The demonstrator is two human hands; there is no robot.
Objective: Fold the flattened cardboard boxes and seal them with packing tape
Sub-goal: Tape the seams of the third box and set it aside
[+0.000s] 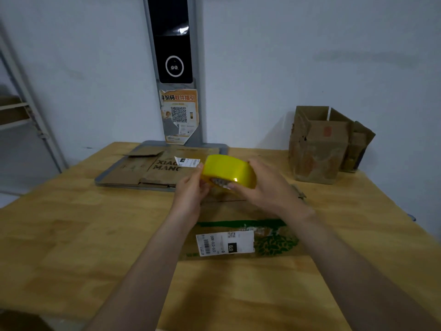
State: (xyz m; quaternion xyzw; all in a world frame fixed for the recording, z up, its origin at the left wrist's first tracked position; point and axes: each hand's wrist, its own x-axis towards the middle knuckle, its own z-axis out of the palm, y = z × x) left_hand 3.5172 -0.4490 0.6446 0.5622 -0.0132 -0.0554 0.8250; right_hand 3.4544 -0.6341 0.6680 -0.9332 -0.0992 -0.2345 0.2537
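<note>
A yellow tape roll (229, 172) is being held tilted over a flattened white-labelled box (276, 242). A second flattened box (148, 169) is being seen behind it, with upright folded boxes (319, 149) far right.

**One head-worn camera, looking forward and down over the desk**

There's only the one view, so nothing is shared with a second camera. It sits at the person's head, above the near edge of the desk (71, 223), tilted forward and down. The forearms (143, 259) run in from the bottom of the frame to its middle, where the left hand (191, 189) and right hand (269, 185) meet on a yellow tape roll (229, 169), close to the lens. The wide angle bows the desk's edges and takes in plenty beyond. The white wall (286, 56) is straight ahead, a grey post (199, 68) rises at the desk's far edge near centre, and shelving (14, 111) shows at the left margin. Far things look small and soft.
</note>
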